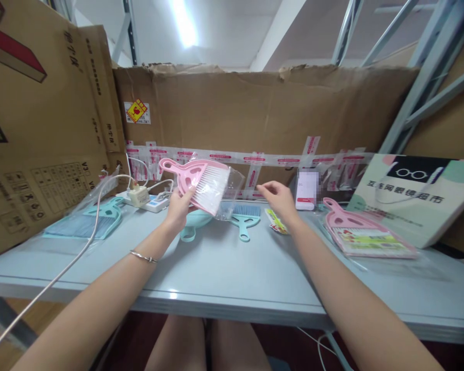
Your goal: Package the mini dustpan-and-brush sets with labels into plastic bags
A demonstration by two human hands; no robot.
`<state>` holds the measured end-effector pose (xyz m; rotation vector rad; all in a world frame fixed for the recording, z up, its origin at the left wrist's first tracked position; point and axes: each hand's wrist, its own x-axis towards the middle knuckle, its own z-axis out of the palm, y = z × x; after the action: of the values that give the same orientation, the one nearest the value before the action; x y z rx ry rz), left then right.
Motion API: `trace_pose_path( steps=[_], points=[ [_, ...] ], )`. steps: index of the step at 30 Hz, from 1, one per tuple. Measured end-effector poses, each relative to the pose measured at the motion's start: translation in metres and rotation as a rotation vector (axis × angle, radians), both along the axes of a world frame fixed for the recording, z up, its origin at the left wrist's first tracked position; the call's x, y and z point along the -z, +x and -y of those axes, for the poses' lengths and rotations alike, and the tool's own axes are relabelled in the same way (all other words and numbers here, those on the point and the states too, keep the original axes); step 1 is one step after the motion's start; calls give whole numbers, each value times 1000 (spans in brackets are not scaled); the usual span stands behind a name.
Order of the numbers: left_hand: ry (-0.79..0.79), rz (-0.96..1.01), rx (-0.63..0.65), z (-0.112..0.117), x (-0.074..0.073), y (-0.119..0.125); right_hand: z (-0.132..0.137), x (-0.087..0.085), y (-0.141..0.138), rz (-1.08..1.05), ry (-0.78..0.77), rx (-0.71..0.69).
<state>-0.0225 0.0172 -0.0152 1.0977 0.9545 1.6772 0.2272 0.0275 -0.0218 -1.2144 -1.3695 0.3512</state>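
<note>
My left hand (180, 206) is closed on a pink dustpan-and-brush set (197, 180) with white bristles, held tilted above the table inside a clear plastic bag (232, 188). My right hand (278, 198) hovers to the right of it, fingers loosely curled and apart, holding nothing that I can see. Under the raised set lie a teal dustpan (193, 224) and a teal brush (244, 219) on the grey table (235, 273). A small printed card (276, 221) lies just below my right hand.
A bagged pink set with a paper label (365, 234) lies at the right, beside a printed paper bag (417, 193). A bagged teal set (87, 221) lies at the left near a power strip (145, 201) and its cable. Cardboard walls (263, 108) stand behind.
</note>
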Motion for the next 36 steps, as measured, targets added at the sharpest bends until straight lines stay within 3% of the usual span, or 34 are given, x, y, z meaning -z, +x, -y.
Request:
trace_pose_path(
  steps=[3,9,13,18,21,27,36],
  points=[
    [39,-55,53,5,3,7,6,-1,-42,-270,-82,-361],
    [93,-79,172,11,9,15,11,13,-55,-766,-333,-627],
    [6,-86,244,9,7,11,10,18,-55,-867,-290,-684],
    [0,-145,153,10,-3,3,11,21,-62,-883,-242,-633],
    [23,-133,108,11,-8,-1,16,16,-65,-900,-259,-627],
    [10,85,58,1,-5,-6,26,-1,-63,-1017,-377,-719],
    [-33,124,81,-3,-3,-9,30,4,-62,-794,-353,-805]
  ],
)
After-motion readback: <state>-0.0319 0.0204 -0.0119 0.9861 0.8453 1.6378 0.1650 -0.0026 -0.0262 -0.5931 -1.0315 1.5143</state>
